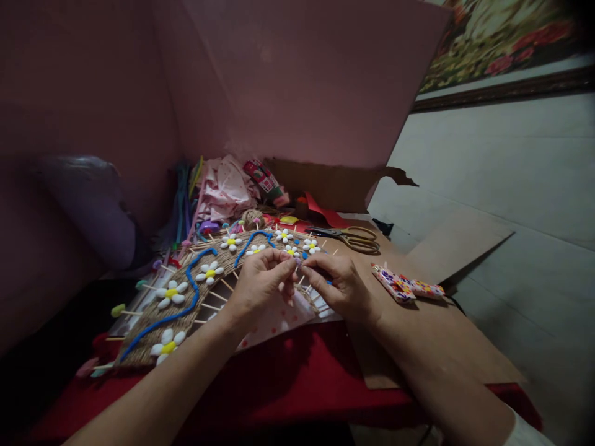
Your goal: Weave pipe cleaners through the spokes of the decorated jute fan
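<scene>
A fan-shaped piece of twine woven over sticks (179,322) lies on the table, with white flowers with yellow centres (171,293) and a wavy blue strip (193,291) on it. Over its right part, my left hand (267,275) is closed, thumb against the fingers. Close to its right, my right hand (339,285) has thumb and forefinger brought together. Something small and pale purple (298,263) shows between the fingertips of both hands; its shape is too small to make out. Colored balls, such as a yellow-green one (118,310), tip several sticks.
Scissors (357,240) lie on brown cardboard (432,341), behind a patterned glue gun or similar object (395,285). Farther back are pink cloth (227,189), a tube (264,179), a twine ball (252,218) and pipe cleaners (182,198). Red cloth (274,384) covers the table's front.
</scene>
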`<state>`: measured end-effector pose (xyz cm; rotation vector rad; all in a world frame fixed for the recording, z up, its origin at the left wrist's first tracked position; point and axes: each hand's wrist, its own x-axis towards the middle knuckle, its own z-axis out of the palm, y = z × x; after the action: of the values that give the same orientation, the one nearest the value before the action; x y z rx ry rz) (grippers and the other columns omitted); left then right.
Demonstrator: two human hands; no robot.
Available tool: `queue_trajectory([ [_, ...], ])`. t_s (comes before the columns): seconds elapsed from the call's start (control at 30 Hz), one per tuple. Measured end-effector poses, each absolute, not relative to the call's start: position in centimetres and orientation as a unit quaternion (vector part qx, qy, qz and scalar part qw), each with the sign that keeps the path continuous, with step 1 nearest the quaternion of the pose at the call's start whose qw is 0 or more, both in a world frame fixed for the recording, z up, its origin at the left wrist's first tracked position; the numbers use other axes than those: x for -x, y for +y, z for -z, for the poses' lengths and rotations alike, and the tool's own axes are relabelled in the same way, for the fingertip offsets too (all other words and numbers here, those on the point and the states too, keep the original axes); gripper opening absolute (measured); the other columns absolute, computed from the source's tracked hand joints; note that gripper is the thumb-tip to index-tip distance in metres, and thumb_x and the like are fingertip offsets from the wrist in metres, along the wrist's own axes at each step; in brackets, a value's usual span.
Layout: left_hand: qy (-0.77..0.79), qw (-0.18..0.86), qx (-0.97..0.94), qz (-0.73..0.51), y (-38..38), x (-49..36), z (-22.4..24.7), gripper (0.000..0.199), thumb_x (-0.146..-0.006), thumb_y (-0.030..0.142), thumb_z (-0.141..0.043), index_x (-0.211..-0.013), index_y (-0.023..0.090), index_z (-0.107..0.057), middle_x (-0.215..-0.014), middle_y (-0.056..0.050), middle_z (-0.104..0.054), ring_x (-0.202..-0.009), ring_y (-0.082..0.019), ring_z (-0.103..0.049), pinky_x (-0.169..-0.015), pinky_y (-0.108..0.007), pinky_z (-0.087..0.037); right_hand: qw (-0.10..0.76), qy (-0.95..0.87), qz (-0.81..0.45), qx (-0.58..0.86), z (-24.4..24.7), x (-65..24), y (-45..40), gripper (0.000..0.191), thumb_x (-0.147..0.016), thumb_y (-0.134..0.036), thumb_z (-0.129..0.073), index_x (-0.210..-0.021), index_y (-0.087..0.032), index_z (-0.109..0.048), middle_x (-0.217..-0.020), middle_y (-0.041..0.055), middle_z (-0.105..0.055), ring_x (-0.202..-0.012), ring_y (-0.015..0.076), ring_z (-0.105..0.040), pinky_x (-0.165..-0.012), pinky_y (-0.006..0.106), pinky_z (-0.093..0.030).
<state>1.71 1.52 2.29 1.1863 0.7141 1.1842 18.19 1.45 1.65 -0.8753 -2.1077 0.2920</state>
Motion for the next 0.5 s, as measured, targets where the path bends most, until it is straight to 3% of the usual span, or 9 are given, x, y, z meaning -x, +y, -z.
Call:
queue_trajectory([
  [0.27, 0.307, 0.598, -0.537, -0.509, 1.74, -1.85, -1.90, 0.020, -0.072, 0.029, -0.067, -0.072, 0.014, -0.054, -0.055, 0.003, -0.057, -0.037, -0.007, -0.047, -0.033, -0.019, -0.041, 0.410, -0.829, -0.126, 0.359, -1.59, -18.08, 1.44, 0.014, -0.087, -0.022, -0.050, -0.083, -0.016, -0.062, -0.076, 0.0032, -0.063, -0.066, 0.0124, -0.055, -0.060, 0.023, -0.039],
  [0.5, 0.353, 0.555, -0.615, -0.435, 1.62, -1.55, -2.22, 0.018, -0.075, 0.028, -0.061, -0.070, 0.012, -0.058, -0.058, 0.000, -0.059, -0.040, -0.008, -0.050, -0.036, -0.019, -0.042, 0.392, -0.833, -0.119, 0.373, -1.96, -18.69, 1.60, 0.016, -0.087, -0.022, -0.050, -0.075, -0.016, -0.059, -0.065, -0.0007, -0.056, -0.058, 0.0100, -0.048, -0.055, 0.022, -0.035],
])
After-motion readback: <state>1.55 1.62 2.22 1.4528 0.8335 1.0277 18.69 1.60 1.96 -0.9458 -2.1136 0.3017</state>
